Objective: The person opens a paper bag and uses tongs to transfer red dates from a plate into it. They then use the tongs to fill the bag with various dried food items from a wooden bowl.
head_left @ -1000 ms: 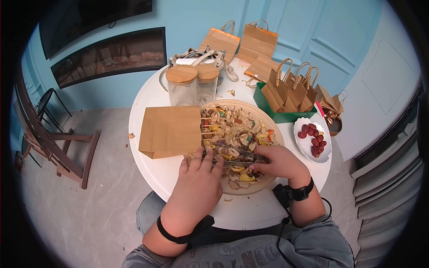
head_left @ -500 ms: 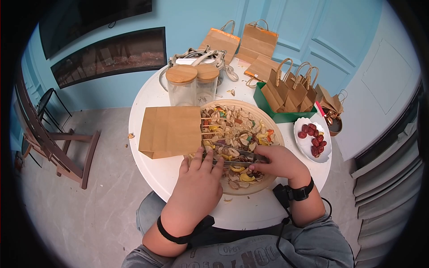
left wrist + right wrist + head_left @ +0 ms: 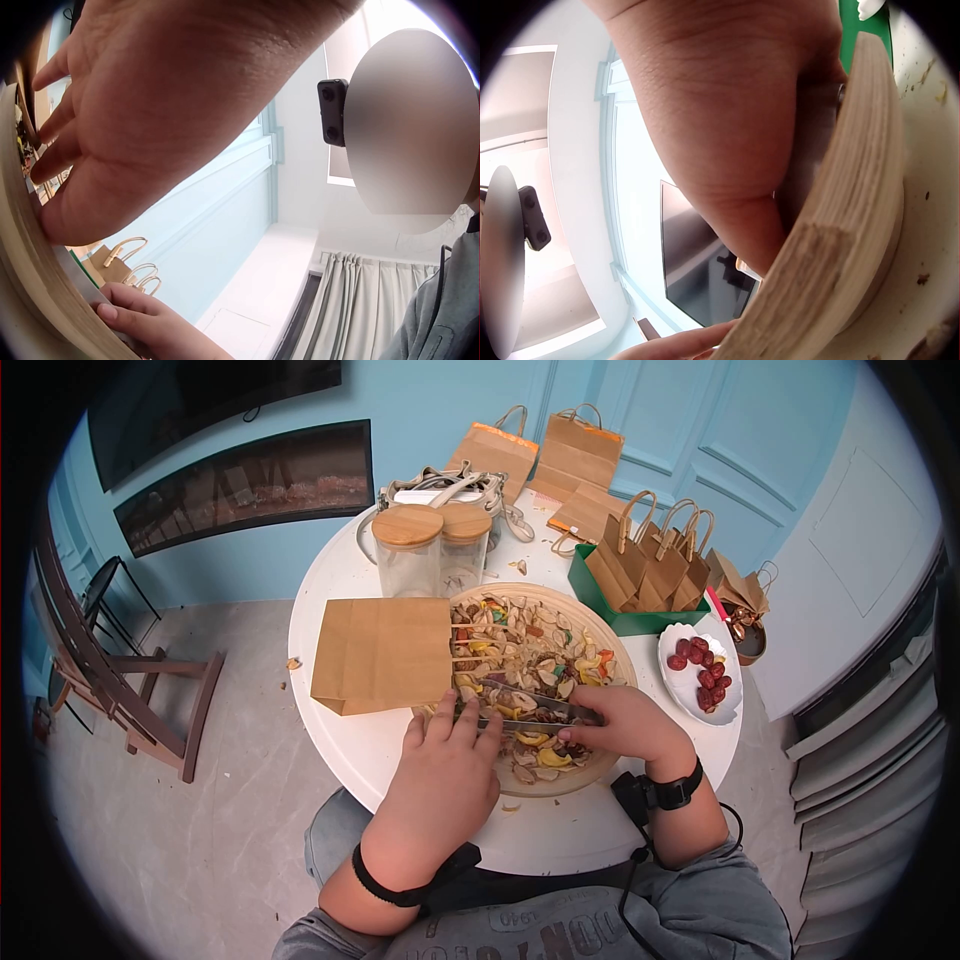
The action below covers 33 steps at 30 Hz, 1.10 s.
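A round, shallow wooden tray [image 3: 621,660] holds a heap of dried slices and pieces [image 3: 550,757] in cream, yellow, orange and green. Over its near half lie metal tongs [image 3: 545,701], their two arms spread apart. My right hand [image 3: 640,730] grips the tongs' right end between thumb and fingers; metal [image 3: 814,135] shows beside that hand in the right wrist view. My left hand [image 3: 445,770] lies palm down with fingers extended at the tongs' left end, hiding part of it. A flat brown paper bag [image 3: 385,655] lies just beyond, its handles over the dried pieces.
Two glass jars with wooden lids [image 3: 406,528] stand behind the paper bag. A green box [image 3: 632,623] of small paper bags and a white plate [image 3: 678,695] with red dates are at the right. More paper bags [image 3: 575,455] stand at the white table's [image 3: 330,575] back.
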### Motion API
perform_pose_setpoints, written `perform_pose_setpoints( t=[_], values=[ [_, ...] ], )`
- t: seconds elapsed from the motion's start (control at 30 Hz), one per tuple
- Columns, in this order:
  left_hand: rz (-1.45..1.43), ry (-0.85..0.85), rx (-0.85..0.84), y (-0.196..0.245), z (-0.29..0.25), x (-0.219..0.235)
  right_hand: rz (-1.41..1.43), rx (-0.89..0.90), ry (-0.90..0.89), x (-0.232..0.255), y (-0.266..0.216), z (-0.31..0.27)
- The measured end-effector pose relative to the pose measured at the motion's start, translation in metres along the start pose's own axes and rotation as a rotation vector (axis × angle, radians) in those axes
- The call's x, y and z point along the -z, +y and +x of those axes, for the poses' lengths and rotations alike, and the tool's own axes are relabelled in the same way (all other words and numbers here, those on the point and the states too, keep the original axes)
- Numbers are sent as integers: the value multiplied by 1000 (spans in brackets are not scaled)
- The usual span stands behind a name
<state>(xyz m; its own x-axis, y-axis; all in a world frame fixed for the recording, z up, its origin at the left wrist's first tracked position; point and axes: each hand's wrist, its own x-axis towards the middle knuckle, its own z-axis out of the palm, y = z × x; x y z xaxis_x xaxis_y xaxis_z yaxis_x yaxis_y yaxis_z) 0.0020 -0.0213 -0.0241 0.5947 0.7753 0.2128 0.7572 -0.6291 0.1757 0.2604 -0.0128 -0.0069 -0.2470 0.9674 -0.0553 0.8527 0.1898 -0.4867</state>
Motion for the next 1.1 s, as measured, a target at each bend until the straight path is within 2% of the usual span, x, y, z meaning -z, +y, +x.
perform_pose_setpoints(
  t=[1.1],
  values=[
    [-21,5,-23,1,1,-1,-6,-6,-13,0,0,2]
  ],
)
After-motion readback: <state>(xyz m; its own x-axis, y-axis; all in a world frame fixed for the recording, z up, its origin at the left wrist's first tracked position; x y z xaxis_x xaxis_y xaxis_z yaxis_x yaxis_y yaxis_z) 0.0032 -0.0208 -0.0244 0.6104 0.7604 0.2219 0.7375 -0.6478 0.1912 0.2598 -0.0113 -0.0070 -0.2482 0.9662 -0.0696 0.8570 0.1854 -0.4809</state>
